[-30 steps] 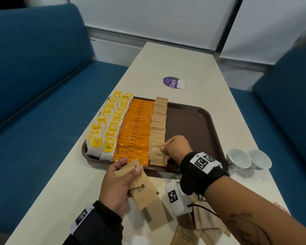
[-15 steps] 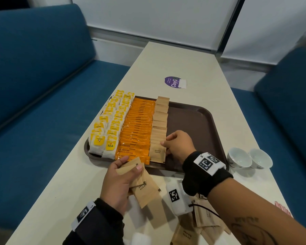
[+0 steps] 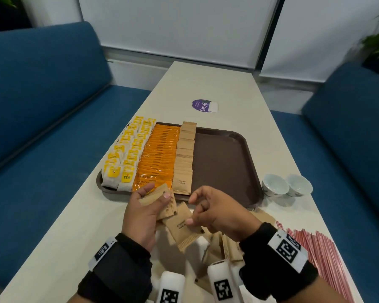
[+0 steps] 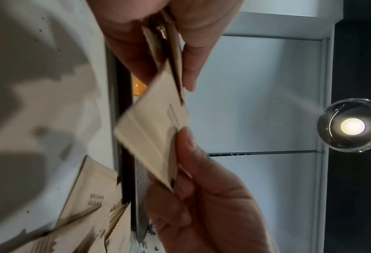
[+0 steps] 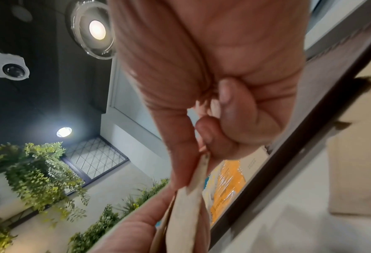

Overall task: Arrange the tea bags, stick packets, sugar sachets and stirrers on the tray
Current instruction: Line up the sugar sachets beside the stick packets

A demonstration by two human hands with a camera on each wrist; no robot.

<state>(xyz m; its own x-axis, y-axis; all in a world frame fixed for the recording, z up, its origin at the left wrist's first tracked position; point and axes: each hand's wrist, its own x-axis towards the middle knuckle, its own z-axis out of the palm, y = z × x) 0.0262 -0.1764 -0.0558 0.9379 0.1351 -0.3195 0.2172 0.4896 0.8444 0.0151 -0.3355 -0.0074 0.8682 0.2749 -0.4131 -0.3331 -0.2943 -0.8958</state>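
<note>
The brown tray [image 3: 228, 162] carries two rows of yellow-tagged tea bags [image 3: 127, 154], a row of orange stick packets [image 3: 160, 156] and a row of brown sugar sachets [image 3: 185, 158]; its right half is bare. Just in front of the tray my left hand [image 3: 144, 211] grips a small stack of sugar sachets [image 3: 162, 202]. My right hand [image 3: 214, 213] pinches one sachet [image 3: 184, 228] at the stack's lower edge. The left wrist view shows that sachet [image 4: 156, 126] under the right thumb. In the right wrist view the right hand [image 5: 206, 135] pinches its edge [image 5: 193, 188]. Pink stirrers [image 3: 319, 254] lie on the table at the right.
More loose sugar sachets [image 3: 225, 246] lie on the table under my right wrist. Two small white cups [image 3: 274, 185] stand right of the tray. A purple sticker [image 3: 202, 105] is beyond it. Blue sofas flank the narrow table.
My right hand left the front sachet in the tray's row and came back to the left hand, where it now pinches a sachet from the held stack. The left hand stayed put.
</note>
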